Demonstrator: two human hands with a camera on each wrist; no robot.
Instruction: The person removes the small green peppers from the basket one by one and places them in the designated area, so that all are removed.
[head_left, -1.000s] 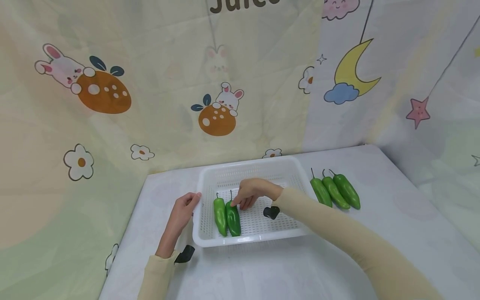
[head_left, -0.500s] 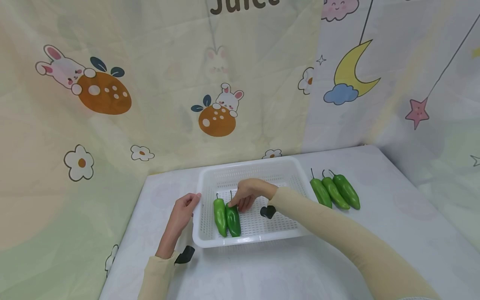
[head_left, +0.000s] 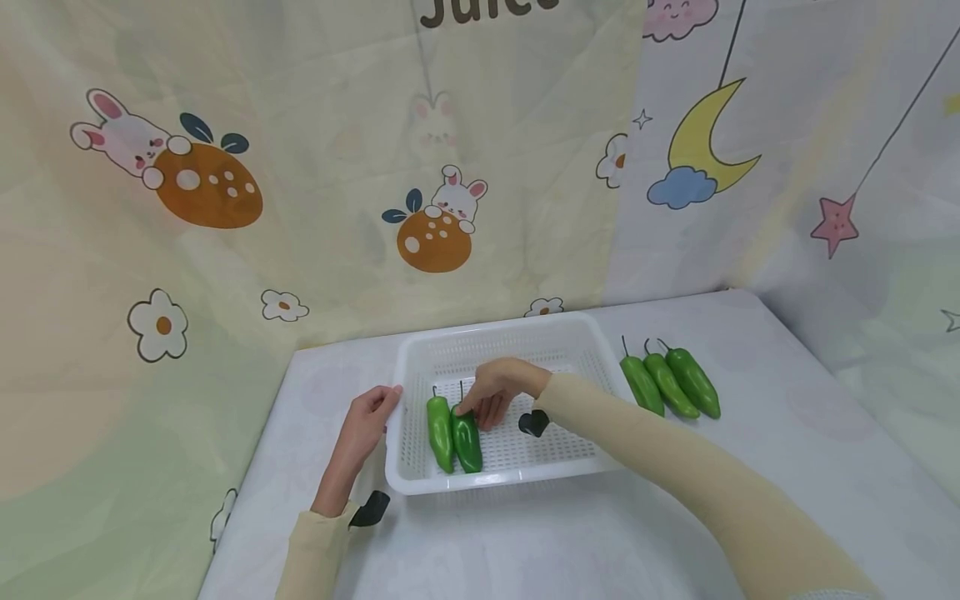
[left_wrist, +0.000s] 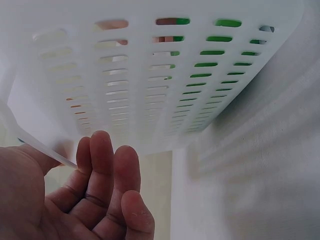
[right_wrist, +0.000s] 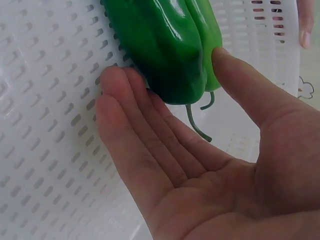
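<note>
At the left end of the white perforated plastic basket, my left hand grips the rim. The left wrist view shows the rim between the thumb and the bent fingers. Inside, a light green chili pepper and a darker one lie side by side, stems away from me. My right hand reaches into the basket at the stem end of the dark pepper. In the right wrist view its fingers extend along one side of that pepper, with the thumb near the light one.
Several things surround the basket: three more green chili peppers lie in a slanted row on the white table just right of it. A patterned cloth hangs behind the table. My right forearm crosses the basket's right rim.
My right hand has shifted slightly left against the dark pepper, whose stem end has moved barely leftward. The left hand and the basket stay where they were.
</note>
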